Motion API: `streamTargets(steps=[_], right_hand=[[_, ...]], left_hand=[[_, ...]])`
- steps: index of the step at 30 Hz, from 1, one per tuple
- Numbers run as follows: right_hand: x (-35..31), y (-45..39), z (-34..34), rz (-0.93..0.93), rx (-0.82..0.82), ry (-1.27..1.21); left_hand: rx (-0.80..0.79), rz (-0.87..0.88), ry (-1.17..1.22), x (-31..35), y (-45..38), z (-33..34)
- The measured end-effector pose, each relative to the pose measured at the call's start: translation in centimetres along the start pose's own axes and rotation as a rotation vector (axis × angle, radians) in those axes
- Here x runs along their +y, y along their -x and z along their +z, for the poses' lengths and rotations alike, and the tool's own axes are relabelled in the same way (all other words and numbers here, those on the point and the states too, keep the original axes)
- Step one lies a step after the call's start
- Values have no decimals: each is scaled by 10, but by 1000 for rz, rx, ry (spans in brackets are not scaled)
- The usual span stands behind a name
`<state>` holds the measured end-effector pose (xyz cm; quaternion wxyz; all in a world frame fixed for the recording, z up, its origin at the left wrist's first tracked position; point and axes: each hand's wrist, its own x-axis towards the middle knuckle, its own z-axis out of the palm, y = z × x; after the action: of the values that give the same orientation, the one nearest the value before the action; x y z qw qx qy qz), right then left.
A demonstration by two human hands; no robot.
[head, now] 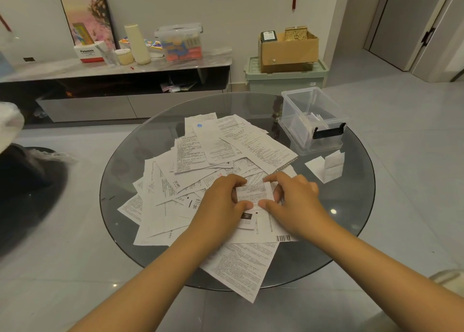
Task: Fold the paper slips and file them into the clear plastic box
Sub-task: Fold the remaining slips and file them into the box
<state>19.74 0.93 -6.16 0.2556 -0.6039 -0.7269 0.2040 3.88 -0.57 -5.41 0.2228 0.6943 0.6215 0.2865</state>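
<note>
The two bare forearms come in from the bottom edge, nearest to the camera, and meet over the middle of the table. The left hand (221, 201) and the right hand (293, 198) are close together, and both pinch one small paper slip (253, 194) between thumb and fingers, the left hand at its left edge and the right hand at its right edge. The slip has printed lines on it and seems to be partly folded. It is held just above the pile of paper slips (200, 155), which is spread loosely over the centre and the near part of the round glass table (351, 206). The sheets overlap each other at many angles, and one long sheet hangs over the near rim of the table.

To the right of the hands, a small folded slip (326, 167) lies apart from the pile, near the box. The clear plastic box (311, 120) stands at the far right side of the table, open, with a black latch on its near side. Inside it some folded white slips stand upright.

Behind the table, a low cabinet (113, 68) along the wall carries a lidded plastic container (179, 41), a cream bottle (136, 44) and a framed picture (86, 15). On its right, a cardboard box (288, 49) sits on a green storage bin (286, 76).
</note>
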Motion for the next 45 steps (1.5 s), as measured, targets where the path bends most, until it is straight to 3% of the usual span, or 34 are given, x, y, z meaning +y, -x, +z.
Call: streamTargets(steps=[4, 11, 19, 22, 28, 31, 34, 38, 45], right_hand=[[0, -3, -1, -8, -18, 139], [2, -3, -4, -123, -38, 174], [3, 4, -19, -195, 1, -37], [6, 6, -32, -149, 89, -99], [27, 2, -63, 78, 416, -276], [40, -4, -74, 199, 504, -346], [55, -13, -74, 308, 477, -371], [65, -28, -64, 308, 418, -328], [72, -33, -44, 320, 273, 62]], left_hand=[[-43, -11, -78, -3, -2, 1], [-42, 3, -73, 0, -6, -4], [-5, 53, 275, 16, -1, 0], [34, 56, 355, 21, -3, 3], [36, 89, 272, 27, -7, 9], [28, 92, 243, 28, -7, 11], [29, 86, 242, 27, -8, 13], [31, 78, 240, 26, -7, 13], [46, 65, 173, 18, -7, 10]])
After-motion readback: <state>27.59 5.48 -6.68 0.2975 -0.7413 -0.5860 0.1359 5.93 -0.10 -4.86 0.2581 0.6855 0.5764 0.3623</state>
